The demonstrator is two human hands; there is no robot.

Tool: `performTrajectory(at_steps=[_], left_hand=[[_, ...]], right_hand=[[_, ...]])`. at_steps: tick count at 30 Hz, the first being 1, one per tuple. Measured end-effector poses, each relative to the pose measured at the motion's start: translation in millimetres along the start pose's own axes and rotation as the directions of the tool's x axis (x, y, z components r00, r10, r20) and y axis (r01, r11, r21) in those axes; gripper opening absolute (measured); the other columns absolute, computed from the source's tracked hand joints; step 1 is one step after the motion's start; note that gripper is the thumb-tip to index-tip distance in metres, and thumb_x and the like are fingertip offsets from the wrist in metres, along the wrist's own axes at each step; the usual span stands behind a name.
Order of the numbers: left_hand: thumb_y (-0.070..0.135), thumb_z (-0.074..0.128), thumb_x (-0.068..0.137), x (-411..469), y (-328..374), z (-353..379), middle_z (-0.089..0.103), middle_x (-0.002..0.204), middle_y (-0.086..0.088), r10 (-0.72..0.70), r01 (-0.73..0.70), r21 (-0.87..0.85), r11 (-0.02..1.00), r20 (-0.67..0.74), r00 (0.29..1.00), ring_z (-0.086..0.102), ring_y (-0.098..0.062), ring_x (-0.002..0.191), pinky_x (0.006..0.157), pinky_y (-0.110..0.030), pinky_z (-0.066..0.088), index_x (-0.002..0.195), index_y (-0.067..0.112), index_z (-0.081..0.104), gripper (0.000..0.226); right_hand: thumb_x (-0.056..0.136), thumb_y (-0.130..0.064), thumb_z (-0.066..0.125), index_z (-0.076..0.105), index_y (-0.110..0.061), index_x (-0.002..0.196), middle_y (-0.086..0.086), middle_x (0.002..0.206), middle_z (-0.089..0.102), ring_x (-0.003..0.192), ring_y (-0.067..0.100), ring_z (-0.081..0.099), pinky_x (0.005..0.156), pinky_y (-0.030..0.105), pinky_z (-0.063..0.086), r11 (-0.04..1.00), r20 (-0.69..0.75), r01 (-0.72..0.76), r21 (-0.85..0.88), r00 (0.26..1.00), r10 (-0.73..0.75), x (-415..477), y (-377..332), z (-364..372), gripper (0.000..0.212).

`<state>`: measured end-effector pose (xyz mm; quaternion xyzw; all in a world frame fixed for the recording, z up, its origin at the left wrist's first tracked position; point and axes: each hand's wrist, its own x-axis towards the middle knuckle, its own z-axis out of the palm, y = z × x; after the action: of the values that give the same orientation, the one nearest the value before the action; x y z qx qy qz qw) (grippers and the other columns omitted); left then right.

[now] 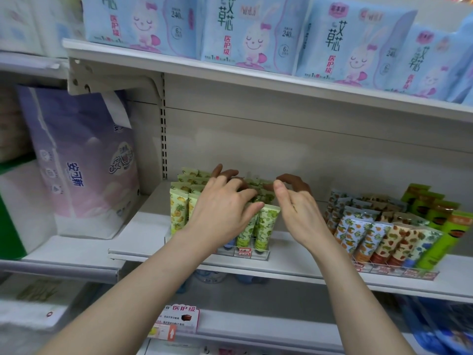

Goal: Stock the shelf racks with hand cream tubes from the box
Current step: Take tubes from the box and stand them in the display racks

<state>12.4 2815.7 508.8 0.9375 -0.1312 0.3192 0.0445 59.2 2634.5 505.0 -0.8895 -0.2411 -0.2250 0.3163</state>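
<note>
Left of tube rack — purple tissue pack.

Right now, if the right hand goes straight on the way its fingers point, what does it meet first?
The right hand would probably meet the green tubes first, close ahead of it; depth is unclear.

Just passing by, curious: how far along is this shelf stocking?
The right rack looks full. The left rack holds pineapple-print tubes and green-print tubes; left hand and right hand are at its green rows. The box is out of view, so what's left is unclear.
</note>
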Motion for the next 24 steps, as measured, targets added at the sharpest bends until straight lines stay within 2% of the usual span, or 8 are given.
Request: performTrajectory(at_steps=[3, 6, 8, 10, 11, 13, 15, 24], left_hand=[[0.056, 0.035, 0.091, 0.1, -0.1, -0.4, 0.07, 0.103, 0.0, 0.002, -0.002, 0.003, 1.0, -0.001, 1.0, 0.054, -0.028, 0.119, 0.115, -0.047, 0.025, 0.106, 0.026, 0.073, 0.05], [0.056, 0.035, 0.091, -0.4, 0.0, 0.1, 0.07, 0.102, 0.0, 0.009, -0.009, 0.011, 1.0, 0.001, 1.0, 0.054, -0.028, 0.118, 0.115, -0.047, 0.025, 0.104, 0.026, 0.073, 0.051], [0.056, 0.035, 0.091, -0.3, 0.6, 0.4, 0.07, 0.102, 0.001, 0.014, -0.014, 0.013, 1.0, 0.005, 1.0, 0.054, -0.028, 0.118, 0.115, -0.047, 0.025, 0.105, 0.026, 0.073, 0.051], [0.056, 0.035, 0.091, -0.4, 1.0, 0.5, 0.069, 0.101, 0.001, 0.018, -0.018, 0.008, 1.0, -0.001, 1.0, 0.054, -0.028, 0.118, 0.115, -0.047, 0.025, 0.106, 0.026, 0.073, 0.051], [0.056, 0.035, 0.091, -0.4, 1.5, 0.2, 0.069, 0.101, 0.001, 0.018, -0.018, 0.004, 1.0, -0.006, 1.0, 0.054, -0.028, 0.117, 0.115, -0.047, 0.025, 0.106, 0.026, 0.073, 0.051], [0.057, 0.035, 0.09, -0.3, 2.2, -0.5, 0.069, 0.102, 0.001, 0.017, -0.017, -0.001, 1.0, -0.01, 1.0, 0.054, -0.028, 0.117, 0.115, -0.047, 0.024, 0.105, 0.025, 0.073, 0.052], [0.057, 0.035, 0.09, -0.2, 3.0, -0.8, 0.069, 0.103, 0.001, 0.02, -0.02, 0.002, 1.0, -0.007, 1.0, 0.054, -0.027, 0.118, 0.115, -0.047, 0.024, 0.106, 0.025, 0.073, 0.053], [0.061, 0.034, 0.089, -1.8, 2.5, -1.2, 0.068, 0.11, 0.002, 0.02, -0.02, 0.015, 1.0, 0.035, 0.999, 0.052, -0.026, 0.121, 0.115, -0.047, 0.021, 0.111, 0.024, 0.07, 0.057]], right_hand=[[0.095, -0.064, 0.012, 0.043, -0.024, 0.051, -0.001, 0.056, 0.052, 0.076, 0.026, 0.058, 0.074, 0.037, 0.042, 1.0, 0.001, -0.007, 0.006, 1.0, 0.007, -0.9, 2.3, 0.7, 0.068], [0.097, -0.062, 0.016, 0.04, -0.03, 0.051, -0.009, 0.054, 0.041, 0.066, 0.02, 0.049, 0.069, 0.032, 0.033, 1.0, -0.002, -0.009, 0.019, 1.0, 0.009, -6.3, 2.7, 1.8, 0.061], [0.098, -0.059, 0.018, 0.043, -0.04, 0.054, -0.013, 0.06, 0.039, 0.071, 0.019, 0.045, 0.07, 0.03, 0.028, 0.999, -0.004, -0.019, 0.04, 1.0, 0.019, -10.2, 1.4, 1.0, 0.054], [0.095, -0.063, 0.014, 0.059, -0.043, 0.07, -0.008, 0.071, 0.045, 0.085, 0.02, 0.046, 0.073, 0.03, 0.027, 0.998, 0.012, -0.051, 0.035, 0.999, 0.051, -14.3, 0.4, -0.7, 0.055], [0.093, -0.064, 0.012, 0.068, -0.037, 0.085, -0.004, 0.078, 0.049, 0.091, 0.019, 0.046, 0.075, 0.029, 0.028, 0.998, 0.012, -0.053, 0.034, 0.999, 0.052, -16.5, 0.1, -1.5, 0.062], [0.094, -0.062, 0.014, 0.071, -0.027, 0.107, -0.001, 0.093, 0.055, 0.1, 0.015, 0.047, 0.081, 0.028, 0.031, 0.998, -0.008, -0.035, 0.047, 0.999, 0.035, -19.6, -1.8, -2.9, 0.068], [0.095, -0.059, 0.016, 0.069, -0.028, 0.113, -0.003, 0.102, 0.057, 0.104, 0.012, 0.046, 0.084, 0.026, 0.032, 0.998, -0.031, -0.012, 0.062, 0.999, 0.014, -21.7, -4.0, -3.8, 0.064], [0.097, -0.056, 0.019, 0.068, -0.028, 0.115, -0.02, 0.087, 0.046, 0.095, 0.009, 0.045, 0.075, 0.024, 0.029, 0.999, -0.062, 0.008, 0.053, 0.998, -0.005, -24.9, -7.7, -5.4, 0.06]])
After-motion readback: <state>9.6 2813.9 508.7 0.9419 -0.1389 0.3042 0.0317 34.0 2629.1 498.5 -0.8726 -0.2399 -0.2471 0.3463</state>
